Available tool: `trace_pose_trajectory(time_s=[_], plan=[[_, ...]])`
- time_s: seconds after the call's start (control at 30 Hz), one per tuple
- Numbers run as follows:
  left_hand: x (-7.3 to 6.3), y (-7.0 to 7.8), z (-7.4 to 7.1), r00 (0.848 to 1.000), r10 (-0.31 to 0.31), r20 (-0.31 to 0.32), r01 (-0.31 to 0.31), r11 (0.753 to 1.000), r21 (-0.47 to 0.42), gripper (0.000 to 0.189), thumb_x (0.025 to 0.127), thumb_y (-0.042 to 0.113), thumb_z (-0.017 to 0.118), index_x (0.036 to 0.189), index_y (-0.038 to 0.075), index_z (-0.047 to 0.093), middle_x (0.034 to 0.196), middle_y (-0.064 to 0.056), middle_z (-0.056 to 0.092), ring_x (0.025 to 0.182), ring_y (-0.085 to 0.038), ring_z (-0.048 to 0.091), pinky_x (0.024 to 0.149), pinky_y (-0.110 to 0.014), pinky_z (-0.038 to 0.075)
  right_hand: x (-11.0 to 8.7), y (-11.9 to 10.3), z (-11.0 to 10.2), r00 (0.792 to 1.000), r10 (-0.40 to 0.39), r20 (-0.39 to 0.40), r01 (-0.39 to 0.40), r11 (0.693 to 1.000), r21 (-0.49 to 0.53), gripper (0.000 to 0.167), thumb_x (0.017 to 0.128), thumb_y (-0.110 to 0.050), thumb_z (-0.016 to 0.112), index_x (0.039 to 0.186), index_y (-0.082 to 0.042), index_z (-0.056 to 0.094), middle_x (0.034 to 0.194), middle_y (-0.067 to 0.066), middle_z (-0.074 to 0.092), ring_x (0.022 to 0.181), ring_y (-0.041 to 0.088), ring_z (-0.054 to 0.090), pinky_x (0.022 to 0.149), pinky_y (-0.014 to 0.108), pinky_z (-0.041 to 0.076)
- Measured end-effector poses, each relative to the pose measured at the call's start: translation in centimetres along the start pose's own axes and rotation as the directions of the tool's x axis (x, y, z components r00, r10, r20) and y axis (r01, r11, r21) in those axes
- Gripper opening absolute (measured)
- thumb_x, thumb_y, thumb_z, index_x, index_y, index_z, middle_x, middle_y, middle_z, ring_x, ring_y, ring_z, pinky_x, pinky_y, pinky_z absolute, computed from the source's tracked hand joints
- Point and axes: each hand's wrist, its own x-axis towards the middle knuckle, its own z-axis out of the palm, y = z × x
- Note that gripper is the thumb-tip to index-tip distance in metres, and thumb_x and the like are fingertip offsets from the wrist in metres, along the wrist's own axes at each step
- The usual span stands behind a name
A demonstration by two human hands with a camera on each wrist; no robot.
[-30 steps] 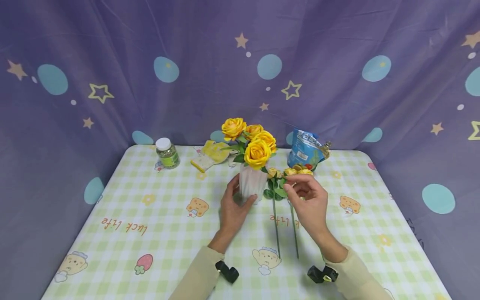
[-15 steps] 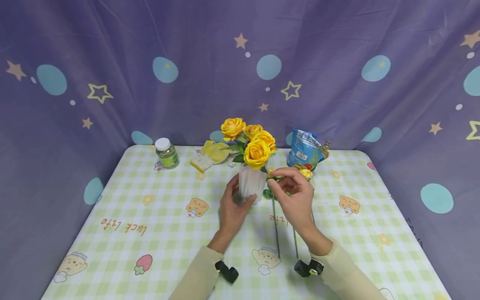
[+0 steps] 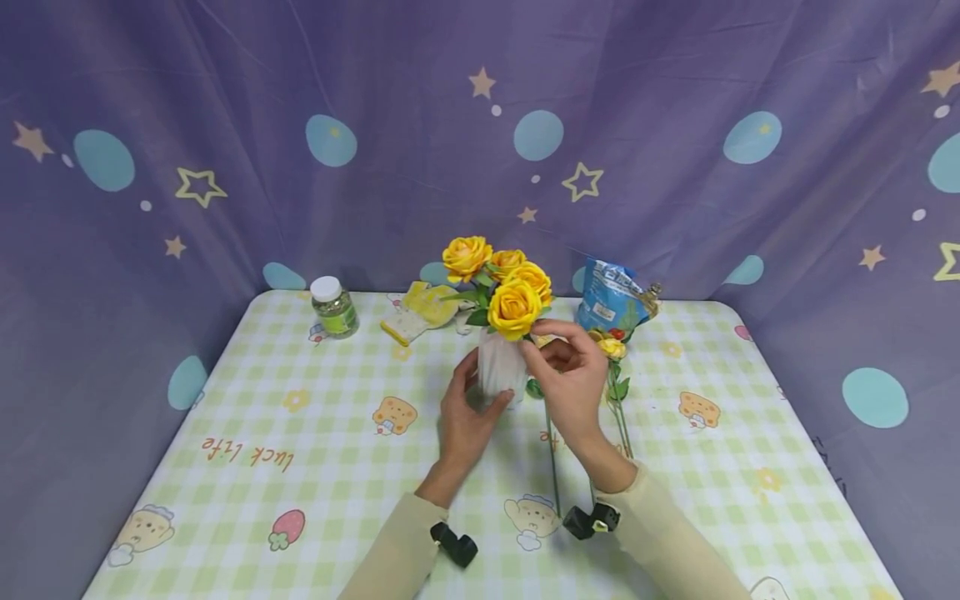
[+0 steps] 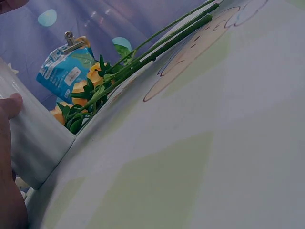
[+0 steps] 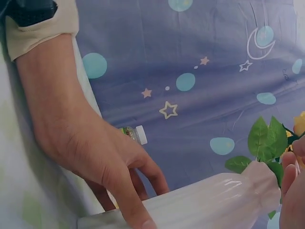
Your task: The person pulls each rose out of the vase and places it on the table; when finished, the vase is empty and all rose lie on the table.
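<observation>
The person's left hand (image 3: 467, 417) gripped the white vase (image 3: 498, 362), fingers wrapped round one side and thumb laid along the other, and the vase stood upright on the worktop (image 3: 330, 433) near its middle. Four yellow roses (image 3: 514, 308) rose from its mouth, with green leaves below the heads. The right hand (image 3: 573, 375) was at the vase's rim, just under the front bloom, its fingers partly curled; whether they pinched a leaf or a stem or merely touched could not be told, as the right wrist view caught only their edge beside the leaves. The step in hand looked to be settling the flowers in the vase, one hand steadying while the other adjusted. The next move seemed to call for a light touch at the stem, with the left hold kept firm so that the vase did not tip. More roses (image 3: 612, 348) lay to the right of the vase, partly hidden behind the right hand, their stems pointing toward the person. As for writing, the tablecloth read "luck life", upside down from the head camera. The blue bag (image 3: 609, 298), closed with a metal clip (image 4: 69, 42), carried pale lettering and a white label, both too blurred to read; so was the green label on the white-lidded jar (image 3: 335, 310).
</observation>
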Motion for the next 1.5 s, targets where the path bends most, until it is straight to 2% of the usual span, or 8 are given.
trace_pose_trajectory(time_s=[0.2,0.33,0.5,0.67,0.87,0.97,1.17,1.5], plan=[[0.0,-0.1,0.1,1.0,0.013,-0.002,-0.013,1.0,0.004,0.079,0.094,0.024,0.093,0.162,0.018,0.054,0.156,-0.003,0.064,0.137,-0.026,0.065,0.115,-0.053,0.054,0.3,0.2,1.1,0.997,0.045,-0.058,-0.047,0.998,-0.034,0.015,0.091,0.01,0.081,0.101,0.002,0.075,0.104,-0.003,0.076,0.054,0.006,0.056,0.051,0.018,0.047],[0.1,0.1,0.1,1.0,0.008,-0.005,-0.008,1.0,0.005,0.079,0.093,0.024,0.094,0.162,0.018,0.055,0.156,-0.003,0.064,0.137,-0.026,0.065,0.115,-0.053,0.054,0.3,0.4,1.4,0.996,0.031,-0.085,-0.036,0.998,-0.058,0.014,0.09,0.01,0.082,0.098,0.009,0.071,0.109,-0.004,0.078,0.05,0.006,0.048,0.048,0.018,0.04],[0.0,0.3,0.1,1.0,-0.002,-0.01,0.002,1.0,0.013,0.079,0.093,0.024,0.094,0.161,0.015,0.055,0.156,-0.006,0.064,0.137,-0.028,0.065,0.115,-0.052,0.054,0.3,0.6,1.6,0.995,0.023,-0.095,-0.029,0.997,-0.065,0.017,0.091,0.008,0.083,0.099,0.01,0.068,0.111,-0.002,0.076,0.049,0.007,0.049,0.048,0.018,0.042],[0.1,0.2,0.0,1.0,0.001,-0.01,-0.001,1.0,0.028,0.079,0.092,0.024,0.094,0.161,0.014,0.055,0.156,-0.007,0.065,0.137,-0.029,0.066,0.115,-0.053,0.054,0.5,0.7,1.8,0.994,0.037,-0.106,-0.046,0.996,-0.076,0.019,0.091,0.006,0.085,0.1,0.009,0.068,0.105,-0.002,0.074,0.049,0.008,0.05,0.048,0.019,0.043],[0.1,0.0,0.0,1.0,0.006,-0.008,-0.006,1.0,0.017,0.079,0.093,0.024,0.094,0.161,0.016,0.055,0.156,-0.006,0.064,0.137,-0.028,0.065,0.115,-0.052,0.054,0.9,1.0,2.2,0.99,0.063,-0.126,-0.077,0.991,-0.112,0.02,0.088,0.006,0.085,0.096,0.009,0.067,0.092,-0.007,0.074,0.049,0.007,0.05,0.047,0.018,0.043],[0.1,0.0,0.0,1.0,0.005,-0.009,-0.005,1.0,0.007,0.08,0.092,0.025,0.094,0.161,0.016,0.055,0.156,-0.005,0.064,0.137,-0.027,0.065,0.115,-0.052,0.054,1.0,1.3,2.3,0.99,0.053,-0.131,-0.069,0.991,-0.119,0.02,0.088,0.006,0.085,0.094,0.009,0.066,0.081,-0.008,0.072,0.049,0.006,0.051,0.047,0.018,0.043],[0.1,-0.1,0.1,1.0,0.018,-0.015,-0.018,1.0,0.005,0.079,0.092,0.023,0.095,0.161,0.015,0.056,0.155,-0.007,0.065,0.137,-0.028,0.066,0.114,-0.053,0.054,1.1,1.5,2.3,0.989,0.016,-0.148,-0.033,0.993,-0.113,0.018,0.09,0.006,0.083,0.09,0.01,0.066,0.062,0.0,0.062,0.048,0.008,0.05,0.045,0.02,0.041],[0.1,0.0,0.1,1.0,0.017,-0.01,-0.017,0.999,0.029,0.079,0.093,0.024,0.093,0.161,0.015,0.055,0.156,-0.008,0.065,0.137,-0.03,0.066,0.114,-0.054,0.055,1.5,1.0,2.5,0.982,-0.007,-0.186,-0.006,0.998,-0.07,0.016,0.089,0.006,0.081,0.089,0.012,0.066,0.062,-0.007,0.062,0.05,0.007,0.048,0.046,0.019,0.039]])
